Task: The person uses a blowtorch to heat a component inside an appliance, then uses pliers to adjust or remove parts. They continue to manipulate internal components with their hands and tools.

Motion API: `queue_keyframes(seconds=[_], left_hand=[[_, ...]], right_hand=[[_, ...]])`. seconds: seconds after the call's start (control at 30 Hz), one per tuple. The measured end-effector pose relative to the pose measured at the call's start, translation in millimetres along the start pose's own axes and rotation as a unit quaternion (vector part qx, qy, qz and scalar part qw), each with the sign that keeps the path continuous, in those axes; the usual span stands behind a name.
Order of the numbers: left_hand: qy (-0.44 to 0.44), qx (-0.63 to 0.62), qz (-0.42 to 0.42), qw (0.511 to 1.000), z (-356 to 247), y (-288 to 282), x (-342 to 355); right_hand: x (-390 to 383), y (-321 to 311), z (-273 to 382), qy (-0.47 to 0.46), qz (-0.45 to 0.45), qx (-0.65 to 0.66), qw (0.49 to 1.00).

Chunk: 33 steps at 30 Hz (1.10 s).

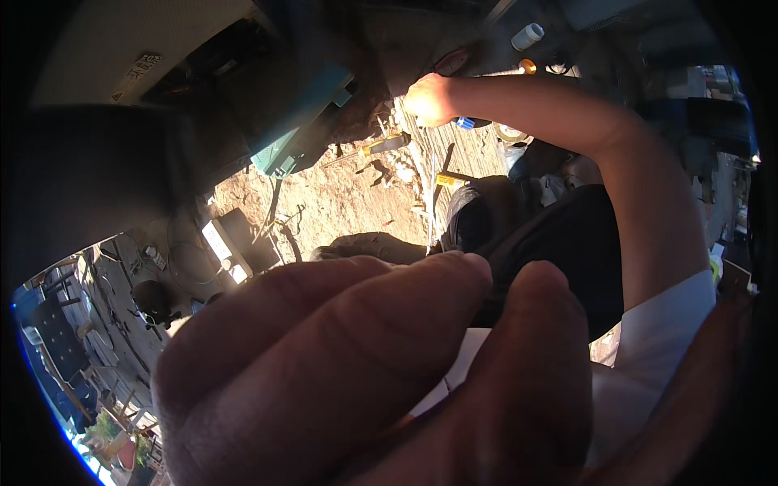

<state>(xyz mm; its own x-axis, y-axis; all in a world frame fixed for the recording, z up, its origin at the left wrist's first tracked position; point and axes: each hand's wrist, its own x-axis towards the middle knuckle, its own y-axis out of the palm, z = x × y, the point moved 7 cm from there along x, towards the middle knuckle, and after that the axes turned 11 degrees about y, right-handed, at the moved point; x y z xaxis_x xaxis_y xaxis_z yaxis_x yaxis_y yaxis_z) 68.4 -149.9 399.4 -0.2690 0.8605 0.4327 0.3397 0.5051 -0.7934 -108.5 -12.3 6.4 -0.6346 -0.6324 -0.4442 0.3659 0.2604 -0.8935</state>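
Very close and dark, my left hand [348, 356] fills the lower middle, its fingers curled together and the thumb standing apart. White cloth shows through the gap, with nothing between the tips. From a white sleeve [668, 324] at the right, my bare arm bends across to my right hand [429, 100], a closed, sunlit fist low over the ground. Whatever it grips is hidden by glare. A screwdriver [384, 145] with a yellow and black handle lies left of that fist. Beside it on the right is a blue cap [464, 123]; below lies a small yellow object [451, 180].
A teal metal part [279, 154] and dark machine panels [89, 178] close in the left side. My dark-trousered leg [559, 243] is bent at the right. A white bottle [527, 36] and a roll of tape [510, 132] lie beyond. A labelled box [225, 249] stands lower left.
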Motion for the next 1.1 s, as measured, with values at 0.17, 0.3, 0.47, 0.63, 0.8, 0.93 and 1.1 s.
queue_keyframes(seconds=[0.17,0.3,0.47,0.63,0.8,0.93,1.1], left_hand=[[-0.028,-0.111,0.128,0.985,30,34,11],[-0.190,-0.172,0.324,0.911,48,70,-56],[-0.230,-0.126,0.340,0.903,73,87,-90],[-0.226,-0.126,0.320,0.911,77,84,-90],[-0.221,-0.122,0.309,0.917,76,78,-84],[-0.257,-0.148,0.344,0.891,77,80,-83],[-0.227,-0.145,0.347,0.898,81,88,-81]], right_hand=[[2,23,-17,0.040,0.048,-0.016,0.998],[33,9,2,0.046,0.058,-0.044,0.996],[51,22,4,0.049,0.094,-0.075,0.992],[61,32,4,0.042,0.049,-0.018,0.998],[54,30,0,0.051,0.032,-0.040,0.997],[60,43,-7,0.001,0.053,-0.016,0.998],[34,47,-31,0.048,0.077,-0.024,0.996]])
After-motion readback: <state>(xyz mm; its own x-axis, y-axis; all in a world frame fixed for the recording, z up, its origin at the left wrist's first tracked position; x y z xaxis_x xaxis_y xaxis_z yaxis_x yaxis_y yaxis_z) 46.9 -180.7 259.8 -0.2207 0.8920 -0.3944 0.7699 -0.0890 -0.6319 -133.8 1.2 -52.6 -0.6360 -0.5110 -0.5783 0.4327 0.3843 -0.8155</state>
